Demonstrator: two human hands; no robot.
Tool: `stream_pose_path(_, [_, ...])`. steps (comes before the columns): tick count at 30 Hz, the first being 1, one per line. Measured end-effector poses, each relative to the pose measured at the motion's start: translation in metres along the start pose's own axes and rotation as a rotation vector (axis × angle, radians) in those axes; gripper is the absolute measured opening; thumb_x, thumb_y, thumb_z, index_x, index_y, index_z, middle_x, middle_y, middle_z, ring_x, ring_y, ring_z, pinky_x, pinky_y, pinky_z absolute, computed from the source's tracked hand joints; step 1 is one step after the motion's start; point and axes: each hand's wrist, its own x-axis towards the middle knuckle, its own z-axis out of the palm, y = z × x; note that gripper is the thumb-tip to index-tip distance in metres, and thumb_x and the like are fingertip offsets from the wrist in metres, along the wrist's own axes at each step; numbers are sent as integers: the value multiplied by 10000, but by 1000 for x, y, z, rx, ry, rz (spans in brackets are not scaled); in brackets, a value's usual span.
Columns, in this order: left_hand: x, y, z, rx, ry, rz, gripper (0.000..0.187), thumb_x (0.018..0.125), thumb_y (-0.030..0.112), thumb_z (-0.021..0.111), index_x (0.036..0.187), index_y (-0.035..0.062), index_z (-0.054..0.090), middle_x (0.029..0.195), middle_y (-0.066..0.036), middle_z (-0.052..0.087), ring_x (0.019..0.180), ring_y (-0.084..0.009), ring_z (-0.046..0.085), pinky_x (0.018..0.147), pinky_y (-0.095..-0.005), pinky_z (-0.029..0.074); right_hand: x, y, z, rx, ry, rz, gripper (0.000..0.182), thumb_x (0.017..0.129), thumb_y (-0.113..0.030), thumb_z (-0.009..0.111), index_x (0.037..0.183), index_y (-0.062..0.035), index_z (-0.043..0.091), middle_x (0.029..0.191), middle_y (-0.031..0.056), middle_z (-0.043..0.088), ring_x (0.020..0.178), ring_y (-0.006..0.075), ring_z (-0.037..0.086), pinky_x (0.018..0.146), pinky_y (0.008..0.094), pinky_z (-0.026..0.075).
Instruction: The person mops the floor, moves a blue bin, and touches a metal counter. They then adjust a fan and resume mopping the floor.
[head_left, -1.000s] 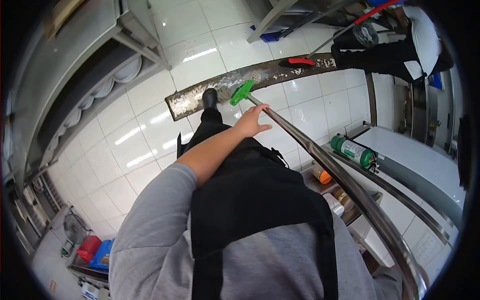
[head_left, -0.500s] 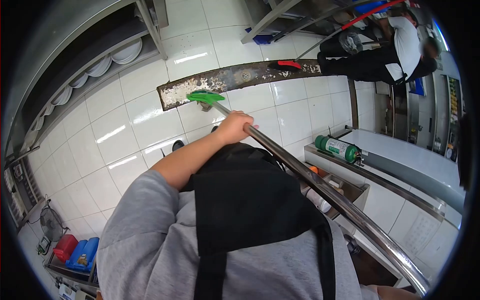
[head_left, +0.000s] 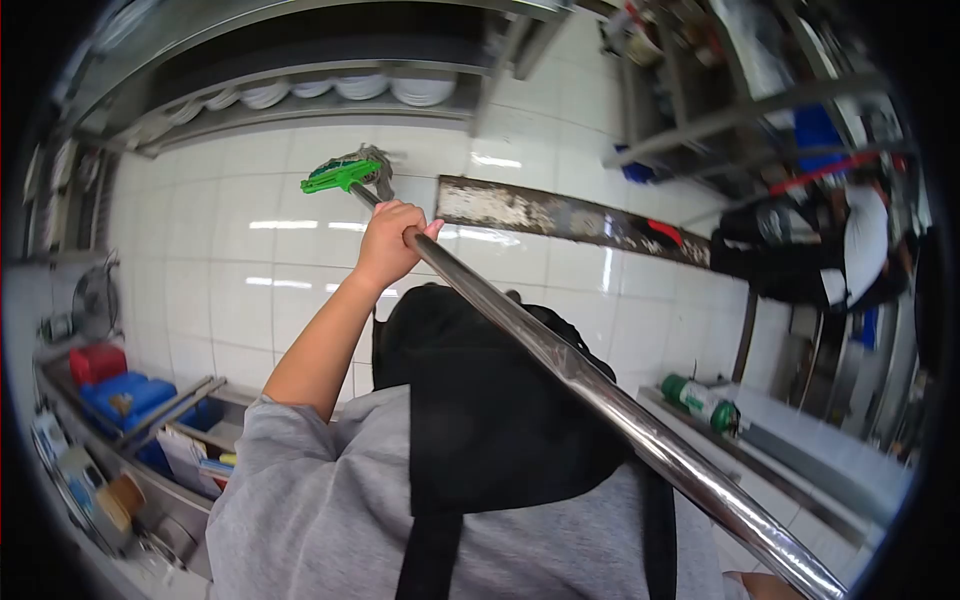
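Observation:
My left hand [head_left: 392, 242] is closed around the upper-middle of a shiny metal mop handle [head_left: 560, 362], not far above the head. The mop [head_left: 342, 176] has a green plastic clamp, and its grey strands [head_left: 378, 172] lie on the white tiled floor [head_left: 240, 235] by the foot of a steel shelf unit. From there the handle slants across my black apron to the lower right corner. A small strip of bare skin from my right arm shows at the bottom edge; my right hand is out of the frame.
Stacked white plates [head_left: 422, 90] sit on the low shelf ahead. A worn drain cover [head_left: 570, 222] runs across the floor to the right. Beyond it a person [head_left: 862, 245] stands near a red-handled tool [head_left: 820, 172]. A green cylinder [head_left: 700, 402] lies on a ledge; blue containers [head_left: 128, 398] stand left.
My left hand has swung the mop leftward, from the end of the drain cover to the tiles by the shelf. My view has turned left, bringing more of the left-hand counter in.

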Motion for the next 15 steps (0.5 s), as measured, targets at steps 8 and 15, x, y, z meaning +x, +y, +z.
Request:
stream_pose_path(8, [-72,-47,-100,147,272,-152,322,743,118,769,631,61,473,596,-68,500,628,-285,486,645,-373,396,-41,104,86,581,-80,161,153,869,-180,581,790,-109,470,625,-31,440,518,100,489,521,244,448])
stream_pose_path(15, [-116,-39,-66,-14,217,-107,304,714,160,785,644,87,499,617,-79,522,618,-305,518,588,-378,391,-58,169,183,722,-379,389,157,811,-117,586,734,-130,450,533,-55,414,473,85,471,570,254,471])
